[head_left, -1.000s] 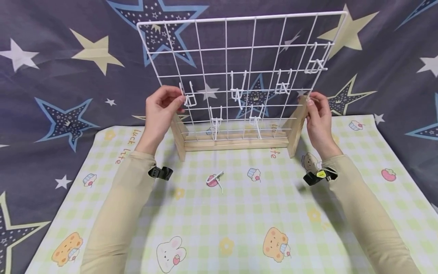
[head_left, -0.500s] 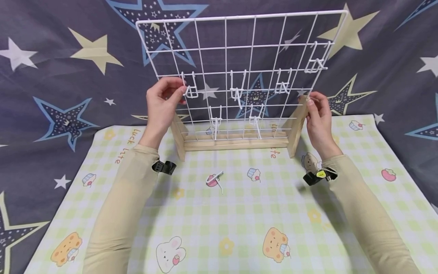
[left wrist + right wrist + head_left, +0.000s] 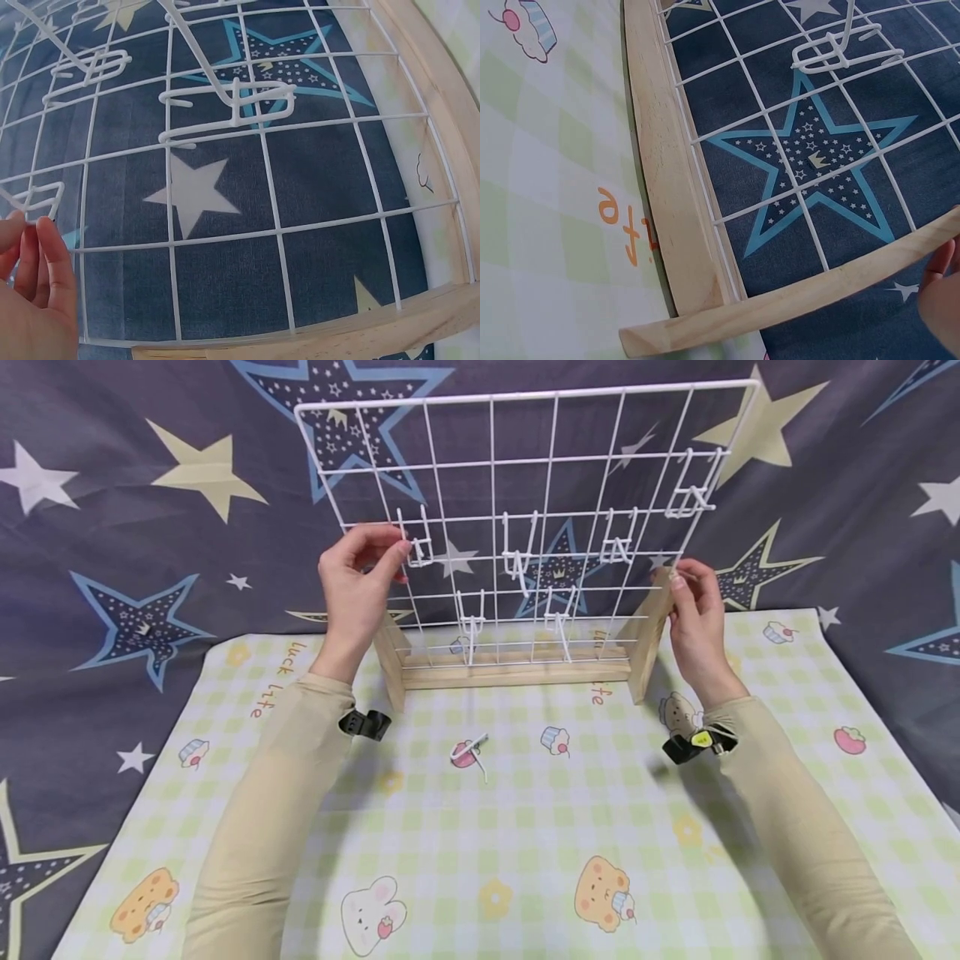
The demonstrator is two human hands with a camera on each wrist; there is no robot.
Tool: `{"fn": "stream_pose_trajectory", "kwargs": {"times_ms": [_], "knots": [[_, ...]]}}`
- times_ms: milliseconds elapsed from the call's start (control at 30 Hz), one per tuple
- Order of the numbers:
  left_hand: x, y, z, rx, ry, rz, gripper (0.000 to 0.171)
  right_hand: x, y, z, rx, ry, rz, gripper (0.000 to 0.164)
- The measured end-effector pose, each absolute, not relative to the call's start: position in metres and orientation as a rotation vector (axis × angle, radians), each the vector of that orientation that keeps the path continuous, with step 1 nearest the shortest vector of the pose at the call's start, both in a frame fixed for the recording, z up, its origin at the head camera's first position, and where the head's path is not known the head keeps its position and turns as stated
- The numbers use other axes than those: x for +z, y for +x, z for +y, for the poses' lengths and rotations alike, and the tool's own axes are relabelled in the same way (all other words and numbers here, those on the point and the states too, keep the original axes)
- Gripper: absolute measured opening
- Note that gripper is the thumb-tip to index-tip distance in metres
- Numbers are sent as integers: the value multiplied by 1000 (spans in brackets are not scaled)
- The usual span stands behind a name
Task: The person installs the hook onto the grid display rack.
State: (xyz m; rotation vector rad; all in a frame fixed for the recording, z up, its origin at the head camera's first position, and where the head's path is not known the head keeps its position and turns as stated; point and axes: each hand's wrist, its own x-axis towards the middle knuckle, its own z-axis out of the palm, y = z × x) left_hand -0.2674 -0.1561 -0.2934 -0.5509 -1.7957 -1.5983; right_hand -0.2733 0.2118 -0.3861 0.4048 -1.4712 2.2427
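Note:
A white wire grid panel (image 3: 525, 396) stands upright in a wooden base (image 3: 517, 675). At the panel's left side my left hand (image 3: 354, 581) pinches a white wire display hook (image 3: 422, 553), whose upper prongs lie at a horizontal wire. In the left wrist view, fingertips (image 3: 46, 225) meet the lower corner of that hook (image 3: 60, 196). My right hand (image 3: 697, 610) grips the top of the right wooden upright (image 3: 651, 635), thumb in front. Part of the right hand (image 3: 941, 304) shows at the edge of the right wrist view, behind the wooden upright (image 3: 780, 306).
Several similar hooks hang on the grid, one of them (image 3: 688, 502) at the upper right. One loose hook (image 3: 470, 750) lies on the checked tablecloth (image 3: 450, 835) before the base. A star-patterned cloth (image 3: 150, 568) hangs behind.
My left hand has moved up with the hook, bringing its prongs from a lower position to a higher wire. The right hand has stayed at the wooden upright.

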Motion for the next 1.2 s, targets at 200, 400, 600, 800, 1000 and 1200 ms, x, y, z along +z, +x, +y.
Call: {"fn": "stream_pose_trajectory", "kwargs": {"times_ms": [200,400,600,800,1000,1200], "knots": [[-297,-267,-154,-1603,-521,-1830,8,-386,-273,211,2232,410,-1468,17],[-291,-267,-148,-1613,-503,-1786,9,-386,-273,211,2242,411,-1471,17],[-284,-263,-144,-1660,-398,-1807,12,-386,-273,211,2239,421,-1462,17],[-290,-260,-145,-1734,-278,-1894,12,-386,-274,212,2243,428,-1464,17],[-297,-261,-147,-1686,-309,-1889,15,-386,-274,212,2235,412,-1479,17],[-319,-261,-153,-1740,-283,-1893,10,-385,-273,212,2251,402,-1472,17]]}}
